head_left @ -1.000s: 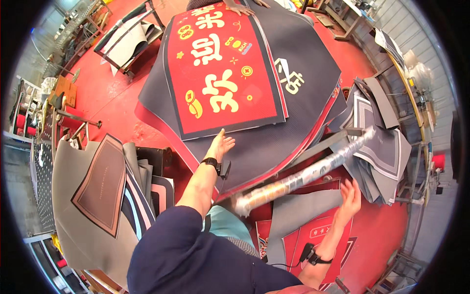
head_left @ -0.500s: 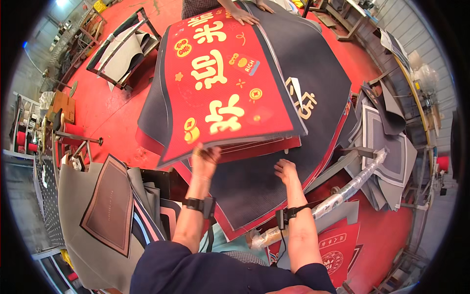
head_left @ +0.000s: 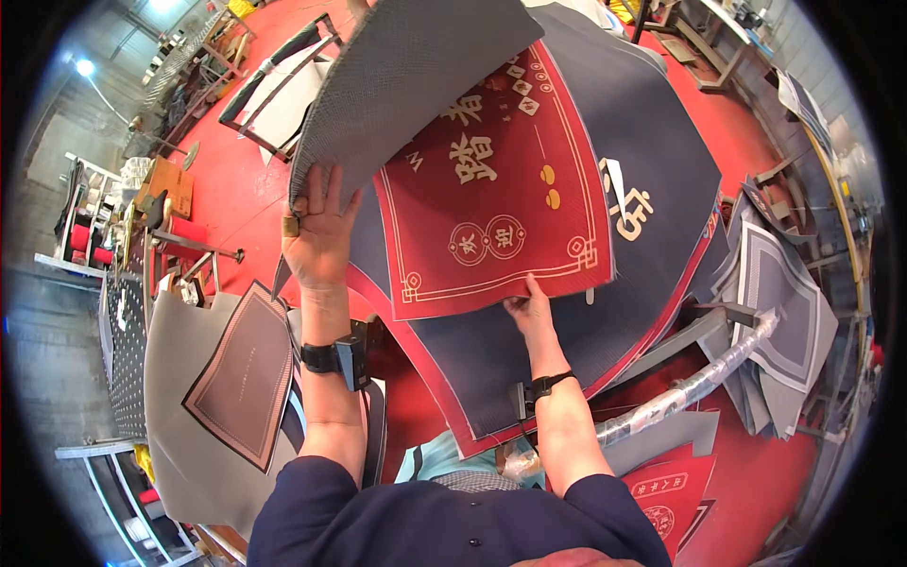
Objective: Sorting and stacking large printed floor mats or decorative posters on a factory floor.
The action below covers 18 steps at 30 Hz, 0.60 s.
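Observation:
My left hand [head_left: 321, 236] is raised, palm showing and fingers stretched out against the grey back of a lifted floor mat [head_left: 406, 85]. That mat curls up and away toward the far left. A brownish band shows by the left thumb. Under it lies a dark red floor mat [head_left: 510, 213] with a gold border and gold lettering. My right hand [head_left: 531, 307] pinches the near edge of this dark red mat, thumb on top. Both rest over a large dark mat [head_left: 472, 369] with red edging, which has pale lettering on its right part.
Grey mats with a brown bordered mat [head_left: 241, 378] lie at left. A plastic-wrapped roll [head_left: 652, 411] slants along the right, near a pile of grey mats [head_left: 784, 302]. Red mats [head_left: 661, 482] lie low right. A metal-framed rack [head_left: 283, 104] stands far left.
The bright red mat has been folded up to the far left, uncovering the dark red one. My left hand rose with it; my right hand took the dark red mat's near edge.

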Tool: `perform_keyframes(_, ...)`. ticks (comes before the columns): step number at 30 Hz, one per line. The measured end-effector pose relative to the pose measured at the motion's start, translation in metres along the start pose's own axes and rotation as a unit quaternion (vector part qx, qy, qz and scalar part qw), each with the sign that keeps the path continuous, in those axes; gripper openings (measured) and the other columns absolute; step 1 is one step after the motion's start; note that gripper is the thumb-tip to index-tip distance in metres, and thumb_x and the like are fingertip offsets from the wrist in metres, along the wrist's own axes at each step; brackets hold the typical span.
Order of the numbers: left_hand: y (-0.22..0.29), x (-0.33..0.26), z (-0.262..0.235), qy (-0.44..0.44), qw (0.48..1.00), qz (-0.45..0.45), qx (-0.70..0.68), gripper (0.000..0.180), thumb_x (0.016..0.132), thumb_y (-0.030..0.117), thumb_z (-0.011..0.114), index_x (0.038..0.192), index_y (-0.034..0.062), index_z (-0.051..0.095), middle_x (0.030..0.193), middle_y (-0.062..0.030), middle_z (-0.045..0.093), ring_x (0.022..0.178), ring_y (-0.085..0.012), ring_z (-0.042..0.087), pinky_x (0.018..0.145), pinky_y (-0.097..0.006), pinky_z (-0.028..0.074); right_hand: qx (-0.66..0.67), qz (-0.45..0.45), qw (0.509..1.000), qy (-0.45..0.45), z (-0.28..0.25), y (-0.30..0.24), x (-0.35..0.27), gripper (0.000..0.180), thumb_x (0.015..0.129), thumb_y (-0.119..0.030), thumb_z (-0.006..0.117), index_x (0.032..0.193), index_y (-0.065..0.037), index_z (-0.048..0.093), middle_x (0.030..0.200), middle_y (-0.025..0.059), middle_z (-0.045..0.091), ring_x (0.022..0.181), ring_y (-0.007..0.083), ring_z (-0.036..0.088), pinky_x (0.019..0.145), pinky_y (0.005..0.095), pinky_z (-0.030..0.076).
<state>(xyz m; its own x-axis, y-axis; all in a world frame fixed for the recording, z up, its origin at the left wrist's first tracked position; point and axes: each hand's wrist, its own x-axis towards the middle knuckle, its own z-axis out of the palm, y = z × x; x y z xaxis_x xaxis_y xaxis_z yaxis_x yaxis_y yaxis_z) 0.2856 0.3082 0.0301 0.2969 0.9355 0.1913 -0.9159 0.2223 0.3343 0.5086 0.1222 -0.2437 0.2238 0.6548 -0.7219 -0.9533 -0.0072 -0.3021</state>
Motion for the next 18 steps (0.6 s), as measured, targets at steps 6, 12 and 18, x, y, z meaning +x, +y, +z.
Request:
perform_keyframes(6, -0.037, -0.029, 0.013, 0.055, 0.988, -0.086, 0.115, 0.028, 0.082, 0.030, 0.046, 0.099, 0.0102, 0.056, 0.131, -0.0138, 0.039, 0.127, -0.0293, 0.025, 0.100, -0.055, 0.010, -0.275, -0.166, 0.946, 0.041, 0.053, -0.016, -0.058, 0.050, 0.085, -0.020, 0.051, 0.125, -0.007, 0.024, 0.118, 0.0140, 0.043, 0.096, 0.0265, 0.054, 0.068, 0.0424, 0.052)
perform_keyframes(12, -0.068, -0.056, 0.006, 0.072, 0.965, -0.143, 0.206, 0.037, 0.087, 0.031, 0.042, 0.116, 0.0105, 0.047, 0.116, -0.0081, 0.053, 0.113, -0.0234, 0.043, 0.096, -0.047, 0.024, -0.177, -0.244, 0.951, -0.074, 0.094, -0.048, -0.120, 0.049, 0.084, -0.008, 0.048, 0.127, -0.007, 0.024, 0.119, 0.0157, 0.041, 0.099, 0.0275, 0.053, 0.069, 0.0453, 0.054)
perform_keyframes(18, -0.074, -0.071, -0.002, 0.090, 0.967, -0.133, 0.197, 0.033, 0.087, 0.030, 0.046, 0.113, 0.0101, 0.049, 0.112, -0.0049, 0.055, 0.106, -0.0217, 0.049, 0.092, -0.044, 0.032, -0.183, -0.203, 0.958, -0.081, 0.086, -0.049, -0.112, 0.044, 0.085, -0.009, 0.045, 0.125, -0.003, 0.028, 0.117, 0.0172, 0.043, 0.094, 0.0287, 0.056, 0.067, 0.0445, 0.055)
